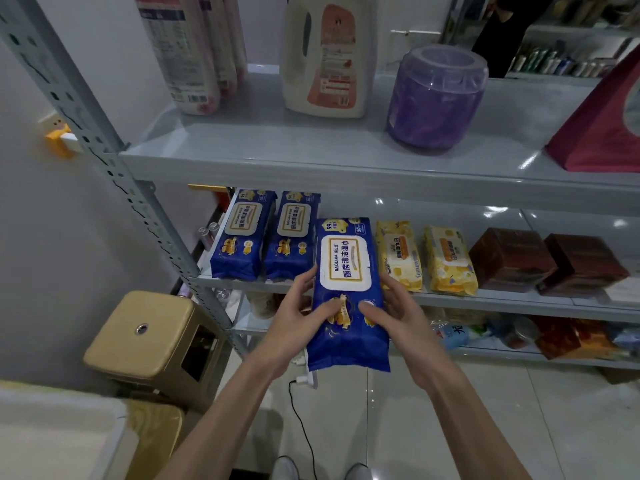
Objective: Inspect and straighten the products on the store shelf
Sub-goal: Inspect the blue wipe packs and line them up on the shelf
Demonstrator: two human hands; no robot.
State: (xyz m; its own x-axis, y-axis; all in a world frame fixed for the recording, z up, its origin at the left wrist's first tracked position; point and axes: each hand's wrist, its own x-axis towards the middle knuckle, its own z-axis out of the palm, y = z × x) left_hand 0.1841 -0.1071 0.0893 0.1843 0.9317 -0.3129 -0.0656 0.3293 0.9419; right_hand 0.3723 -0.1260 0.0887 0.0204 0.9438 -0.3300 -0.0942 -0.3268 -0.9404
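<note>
Your left hand (298,315) grips the blue wipes pack (346,344) at its left edge and your right hand (401,311) at its right, both thumbs pressed on its front.

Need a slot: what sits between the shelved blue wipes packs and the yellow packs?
Head view: only the held blue pack, gripped by left hand and right hand; bare shelf behind.

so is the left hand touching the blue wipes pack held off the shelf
Touching. The head view shows the left hand with its thumb on the front of the blue wipes pack and fingers along its left edge.
</note>
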